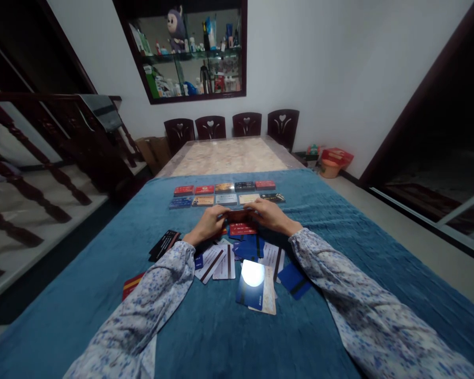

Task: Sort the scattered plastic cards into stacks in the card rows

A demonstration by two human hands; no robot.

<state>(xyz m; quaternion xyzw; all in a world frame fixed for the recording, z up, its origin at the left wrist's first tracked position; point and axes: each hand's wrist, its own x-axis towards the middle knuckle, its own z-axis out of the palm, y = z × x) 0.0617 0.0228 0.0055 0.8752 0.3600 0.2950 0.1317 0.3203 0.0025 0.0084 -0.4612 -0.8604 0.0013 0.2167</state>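
Both hands meet over a blue cloth [339, 221] and pinch a reddish card [239, 215] by its ends: my left hand [208, 223] on its left end, my right hand [270, 216] on its right. Just beyond them lie two neat rows of cards [227, 193]. Under and in front of the hands, a loose heap of cards [245, 258] lies scattered, blue, white and red. A black card [165, 244] lies to the left of my left wrist.
A bright light spot falls on a card [253, 273] in the heap. A red card [132, 284] peeks out beside my left sleeve. Beyond the cloth the bare table top [229, 155] runs to several dark chairs [247, 123]. A wooden stair rail [43, 152] stands left.
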